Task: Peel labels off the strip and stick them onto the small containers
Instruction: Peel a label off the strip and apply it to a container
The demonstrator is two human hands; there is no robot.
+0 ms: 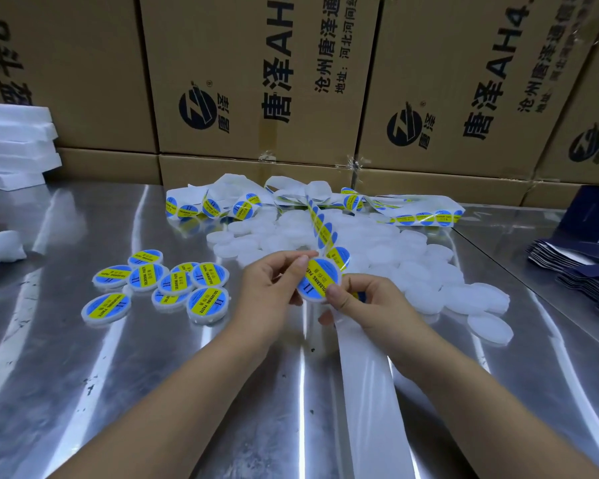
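1. Stacked cardboard boxes point(256, 81) wall off the back of a steel table point(66, 375); white foam sheets point(14, 143) at far left are cut off.
2. Labelled containers point(159, 285) cluster left of centre, some overlapping.
3. Left hand point(270, 292) pinches the held container point(320, 280) at its upper edge.
4. Right hand point(367, 302) grips its lower edge with the thumb on the label; the curled fingers are hidden beneath.
5. Label strip point(320, 226) climbs from the hands to a tangled heap.
6. Unlabelled containers point(412, 264) pile up behind, too washed out to count.
7. Dark blue cartons point(574, 261) at far right are cropped.
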